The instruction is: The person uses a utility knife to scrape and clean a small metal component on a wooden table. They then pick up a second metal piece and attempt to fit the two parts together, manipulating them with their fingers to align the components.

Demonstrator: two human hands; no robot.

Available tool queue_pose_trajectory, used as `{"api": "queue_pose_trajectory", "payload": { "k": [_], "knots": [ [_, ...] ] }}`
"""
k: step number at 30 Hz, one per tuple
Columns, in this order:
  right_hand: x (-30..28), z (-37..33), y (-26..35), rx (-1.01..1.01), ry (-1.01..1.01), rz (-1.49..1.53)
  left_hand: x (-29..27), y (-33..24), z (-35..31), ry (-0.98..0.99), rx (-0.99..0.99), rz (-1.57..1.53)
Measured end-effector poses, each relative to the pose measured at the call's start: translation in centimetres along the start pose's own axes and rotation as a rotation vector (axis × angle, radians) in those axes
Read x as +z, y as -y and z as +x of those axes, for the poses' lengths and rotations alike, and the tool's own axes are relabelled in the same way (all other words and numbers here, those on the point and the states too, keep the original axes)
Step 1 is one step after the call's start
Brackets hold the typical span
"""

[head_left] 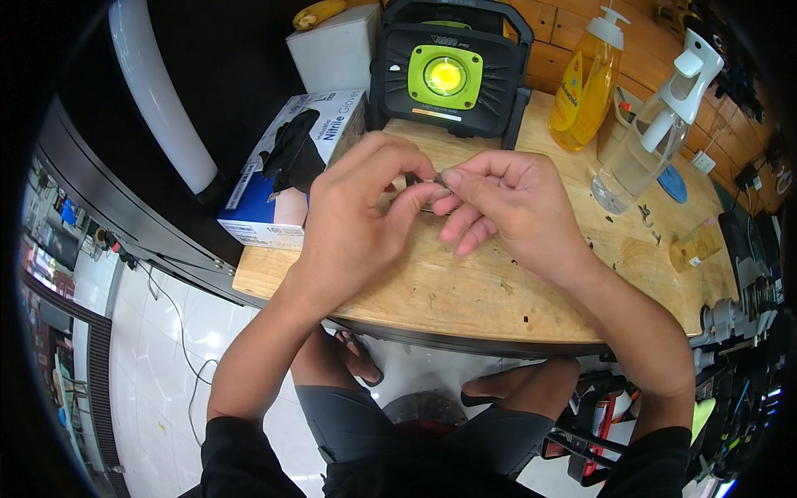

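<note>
Small dark piece, outline mostly hidden, material unclear; pinched by left hand and right hand above smooth, grained wooden table, between near and far edges.

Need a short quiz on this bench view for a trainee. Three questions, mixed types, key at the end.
1. True or false: the left hand and right hand are far apart from each other.

2. What sticks out of the glove box?
A) a blue cloth
B) a black glove
C) a banana

3. Which bottle stands between the lit work light and the clear spray bottle in the picture?

Key:
1. False; their fingers meet at a small dark piece.
2. B
3. The pump bottle of amber liquid.
</note>
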State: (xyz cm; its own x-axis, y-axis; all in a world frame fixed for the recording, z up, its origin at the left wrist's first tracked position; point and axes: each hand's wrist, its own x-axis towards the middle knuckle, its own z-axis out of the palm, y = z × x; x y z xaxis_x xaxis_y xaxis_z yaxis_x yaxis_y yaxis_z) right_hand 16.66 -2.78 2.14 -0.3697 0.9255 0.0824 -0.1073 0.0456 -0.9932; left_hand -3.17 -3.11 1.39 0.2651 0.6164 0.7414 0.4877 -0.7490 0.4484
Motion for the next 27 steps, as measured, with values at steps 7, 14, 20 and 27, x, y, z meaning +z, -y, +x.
{"api": "queue_pose_trajectory", "payload": {
  "k": [7, 14, 20, 27],
  "knots": [
    [-0.04, -0.04, -0.08, 0.008, -0.006, 0.092, 0.36, -0.07, -0.15, -0.034, -0.009, -0.048],
    [0.20, -0.17, -0.15, 0.016, -0.035, 0.074, 0.39, 0.52, -0.34, 0.022, -0.036, -0.066],
    [0.42, -0.38, -0.02, -0.052, -0.023, 0.055, 0.19, 0.23, -0.88, -0.064, -0.153, -0.162],
    [0.28, -0.23, -0.23, -0.075, -0.028, 0.040, 0.12, 0.37, -0.90, -0.060, 0.094, 0.029]
  ]
}}
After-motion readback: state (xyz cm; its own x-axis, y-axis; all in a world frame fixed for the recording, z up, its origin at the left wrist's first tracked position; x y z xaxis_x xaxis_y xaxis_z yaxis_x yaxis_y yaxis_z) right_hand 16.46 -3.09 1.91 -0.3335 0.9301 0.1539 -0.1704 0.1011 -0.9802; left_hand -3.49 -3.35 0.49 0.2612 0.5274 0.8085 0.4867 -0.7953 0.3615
